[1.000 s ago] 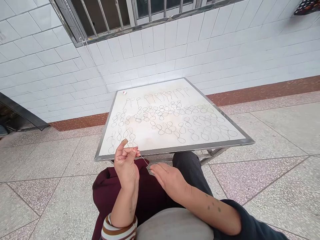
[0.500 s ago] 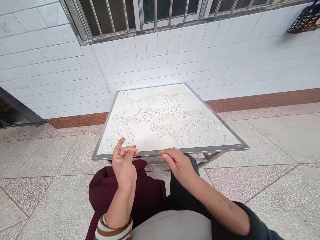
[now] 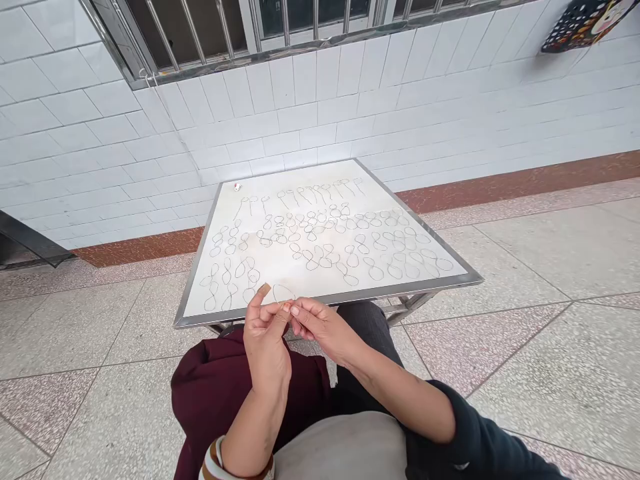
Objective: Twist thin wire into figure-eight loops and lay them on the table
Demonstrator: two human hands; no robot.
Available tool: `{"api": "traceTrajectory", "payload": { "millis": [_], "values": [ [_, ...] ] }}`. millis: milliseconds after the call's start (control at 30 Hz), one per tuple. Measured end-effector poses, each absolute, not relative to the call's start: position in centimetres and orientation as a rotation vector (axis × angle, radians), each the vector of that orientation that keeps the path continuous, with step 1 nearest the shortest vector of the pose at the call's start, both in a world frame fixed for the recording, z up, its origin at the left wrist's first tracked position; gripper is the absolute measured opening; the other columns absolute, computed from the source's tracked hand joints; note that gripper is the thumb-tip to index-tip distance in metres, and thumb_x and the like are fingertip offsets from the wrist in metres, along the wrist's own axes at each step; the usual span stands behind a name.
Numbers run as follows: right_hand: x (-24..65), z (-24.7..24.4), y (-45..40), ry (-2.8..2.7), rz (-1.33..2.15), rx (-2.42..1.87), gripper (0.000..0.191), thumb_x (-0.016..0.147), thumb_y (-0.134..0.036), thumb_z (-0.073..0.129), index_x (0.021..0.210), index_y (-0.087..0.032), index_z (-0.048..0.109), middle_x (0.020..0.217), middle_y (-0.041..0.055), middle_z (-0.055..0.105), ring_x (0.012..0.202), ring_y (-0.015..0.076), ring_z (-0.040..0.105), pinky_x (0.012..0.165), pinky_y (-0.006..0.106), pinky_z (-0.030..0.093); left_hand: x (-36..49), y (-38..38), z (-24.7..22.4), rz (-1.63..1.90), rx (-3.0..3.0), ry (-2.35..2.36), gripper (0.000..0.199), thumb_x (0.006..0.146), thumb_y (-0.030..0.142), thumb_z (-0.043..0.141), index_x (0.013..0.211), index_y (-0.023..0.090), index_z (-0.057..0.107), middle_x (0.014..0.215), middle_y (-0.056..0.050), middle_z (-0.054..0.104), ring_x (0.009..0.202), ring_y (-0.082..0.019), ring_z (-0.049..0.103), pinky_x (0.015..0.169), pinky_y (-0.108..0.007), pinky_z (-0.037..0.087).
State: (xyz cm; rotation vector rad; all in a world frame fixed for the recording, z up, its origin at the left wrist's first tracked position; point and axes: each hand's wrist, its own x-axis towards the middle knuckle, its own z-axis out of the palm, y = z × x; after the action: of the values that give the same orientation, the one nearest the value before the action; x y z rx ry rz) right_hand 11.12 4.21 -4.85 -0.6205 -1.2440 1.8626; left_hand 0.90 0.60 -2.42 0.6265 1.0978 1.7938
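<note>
Bare right hand [image 3: 325, 328] is coming inward to left hand [image 3: 267, 343], their fingers pinching, before the white, metal-edged table [image 3: 275, 257], a thin, dark, wire-like loop [image 3: 284, 286], probably light and springy, best held where its strands are meeting.

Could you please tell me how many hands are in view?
2: the left hand and the right hand, close together at the table's near edge.

Up top, metal bars [image 3: 285, 23] fronted the window [image 3: 300, 17]! White tiles [image 3: 300, 83] ran below, right down to a reddish-brown skirting [image 3: 525, 183], with speckled floor slabs [image 3: 530, 257] beyond.
</note>
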Motion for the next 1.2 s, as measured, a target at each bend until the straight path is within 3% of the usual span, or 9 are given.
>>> {"api": "traceTrajectory", "payload": {
  "millis": [300, 500, 800, 1067, 1200],
  "values": [
    [12.4, -5.1, 5.0, -1.362, 1.82, -0.731, 0.035, 0.083, -0.051, 0.058, 0.076, -0.017, 0.06, 0.062, -0.0036, 0.046, 0.057, 0.009, 0.037, 0.053, 0.022, 0.027, 0.0, 0.4, -2.1, 1.578, 0.797, 1.204, 0.06, 0.075, 0.029, 0.072, 0.131, 0.021, 0.051, 0.073, 0.0, 0.069, 0.079, -0.016, 0.066, 0.087, -0.034, 0.047],
    [13.2, -5.4, 5.3, -1.415, 1.85, -0.738, 0.035, 0.084, -0.051, 0.059, 0.078, -0.017, 0.062, 0.061, -0.0041, 0.047, 0.058, 0.0088, 0.039, 0.057, 0.022, 0.03, -1.3, 1.0, -2.1, 1.399, 0.987, 1.294, 0.061, 0.073, 0.026, 0.074, 0.13, 0.022, 0.052, 0.076, 0.0, 0.069, 0.072, -0.013, 0.062, 0.079, -0.029, 0.048],
    [13.4, -5.6, 5.4, -1.332, 2.032, -0.662, 0.029, 0.081, -0.045, 0.065, 0.082, -0.016, 0.063, 0.071, -0.0021, 0.053, 0.062, 0.008, 0.042, 0.055, 0.021, 0.027, -0.7, 0.9, -2.3, 1.529, 0.795, 1.152, 0.056, 0.068, 0.019, 0.077, 0.121, 0.019, 0.057, 0.067, 0.003, 0.064, 0.06, -0.011, 0.059, 0.07, -0.028, 0.05],
    [12.7, -5.7, 4.4, -1.399, 1.77, -0.858, 0.03, 0.081, -0.047, 0.062, 0.075, -0.018, 0.058, 0.064, -0.0039, 0.052, 0.062, 0.01, 0.043, 0.06, 0.023, 0.032, 0.3, 1.0, -2.8, 1.625, 0.681, 1.187, 0.054, 0.065, 0.019, 0.079, 0.115, 0.017, 0.06, 0.063, 0.005, 0.062, 0.059, -0.01, 0.059, 0.07, -0.027, 0.049],
    [13.2, -5.6, 4.6, -1.372, 1.796, -0.833, 0.031, 0.082, -0.048, 0.061, 0.077, -0.018, 0.06, 0.068, -0.0029, 0.053, 0.064, 0.0102, 0.043, 0.061, 0.023, 0.033, 0.1, 1.2, -2.7, 1.534, 0.703, 1.206, 0.055, 0.066, 0.023, 0.079, 0.117, 0.017, 0.059, 0.068, 0.002, 0.066, 0.064, -0.011, 0.06, 0.07, -0.027, 0.048]
  ]
}}
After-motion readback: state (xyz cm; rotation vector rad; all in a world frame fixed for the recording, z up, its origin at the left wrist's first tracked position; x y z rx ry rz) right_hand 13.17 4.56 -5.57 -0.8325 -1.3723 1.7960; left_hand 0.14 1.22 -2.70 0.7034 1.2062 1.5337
